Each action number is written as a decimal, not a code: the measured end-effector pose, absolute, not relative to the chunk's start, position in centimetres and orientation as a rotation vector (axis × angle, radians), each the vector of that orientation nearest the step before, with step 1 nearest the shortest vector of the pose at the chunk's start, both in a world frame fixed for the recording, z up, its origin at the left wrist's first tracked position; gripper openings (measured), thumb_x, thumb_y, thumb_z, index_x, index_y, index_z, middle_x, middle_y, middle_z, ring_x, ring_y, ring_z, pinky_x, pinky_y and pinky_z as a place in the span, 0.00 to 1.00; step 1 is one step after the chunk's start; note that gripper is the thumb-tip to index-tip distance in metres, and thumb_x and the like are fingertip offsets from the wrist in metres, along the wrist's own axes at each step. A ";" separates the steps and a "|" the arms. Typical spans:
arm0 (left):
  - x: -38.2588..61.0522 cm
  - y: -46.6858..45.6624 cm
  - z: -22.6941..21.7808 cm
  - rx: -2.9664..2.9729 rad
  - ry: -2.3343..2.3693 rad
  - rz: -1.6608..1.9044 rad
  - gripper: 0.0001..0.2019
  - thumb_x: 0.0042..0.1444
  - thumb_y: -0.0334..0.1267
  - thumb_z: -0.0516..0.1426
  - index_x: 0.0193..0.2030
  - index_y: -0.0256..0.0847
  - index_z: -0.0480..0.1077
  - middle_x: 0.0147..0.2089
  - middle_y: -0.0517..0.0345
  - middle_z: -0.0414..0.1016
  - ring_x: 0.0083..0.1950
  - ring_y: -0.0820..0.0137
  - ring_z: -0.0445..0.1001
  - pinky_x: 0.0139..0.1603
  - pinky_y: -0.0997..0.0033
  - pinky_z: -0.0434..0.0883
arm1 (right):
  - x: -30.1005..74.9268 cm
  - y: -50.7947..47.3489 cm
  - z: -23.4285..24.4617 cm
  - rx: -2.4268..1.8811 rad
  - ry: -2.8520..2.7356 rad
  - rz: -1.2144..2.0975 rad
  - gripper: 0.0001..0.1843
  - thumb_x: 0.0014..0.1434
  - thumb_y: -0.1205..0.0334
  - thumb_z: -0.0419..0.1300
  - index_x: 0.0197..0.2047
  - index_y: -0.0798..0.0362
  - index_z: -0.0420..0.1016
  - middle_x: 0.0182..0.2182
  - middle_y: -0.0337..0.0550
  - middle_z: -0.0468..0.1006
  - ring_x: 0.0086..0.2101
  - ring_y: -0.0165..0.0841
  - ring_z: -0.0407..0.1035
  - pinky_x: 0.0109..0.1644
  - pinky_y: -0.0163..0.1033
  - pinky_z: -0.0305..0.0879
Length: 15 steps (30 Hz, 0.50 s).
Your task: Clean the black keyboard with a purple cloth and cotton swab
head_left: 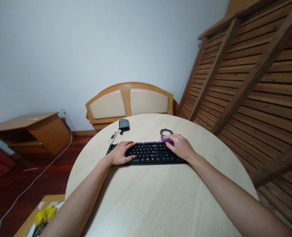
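A black keyboard lies flat across the round table. My left hand rests on its left part, fingers stretched out and thumb apart, touching the keys without gripping anything. At the other end, my right hand is closed on a small purple piece that looks like folded cloth. That piece is over the upper right part of the keyboard, and some of it is hidden under my fingers. Just behind it lies a coiled black cable.
A grey pouch and a small dark item with a white strip lie on the pale table behind the keyboard. A wooden headboard stands beyond. Wooden slats lean at right; a low cabinet is at left.
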<state>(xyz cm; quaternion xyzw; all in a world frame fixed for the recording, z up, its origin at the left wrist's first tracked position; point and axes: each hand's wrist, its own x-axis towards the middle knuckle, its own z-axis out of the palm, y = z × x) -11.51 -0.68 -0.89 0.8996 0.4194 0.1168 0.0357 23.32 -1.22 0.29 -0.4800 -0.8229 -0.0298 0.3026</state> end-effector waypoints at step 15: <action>-11.6 -0.6 -0.9 2.762 1.268 0.386 0.33 0.61 0.53 0.57 0.70 0.43 0.59 0.68 0.43 0.64 0.67 0.51 0.64 0.68 0.46 0.59 | 23.2 0.2 -1.1 -1.006 -2.455 0.082 0.19 0.62 0.69 0.56 0.53 0.48 0.80 0.52 0.46 0.80 0.53 0.41 0.73 0.59 0.48 0.67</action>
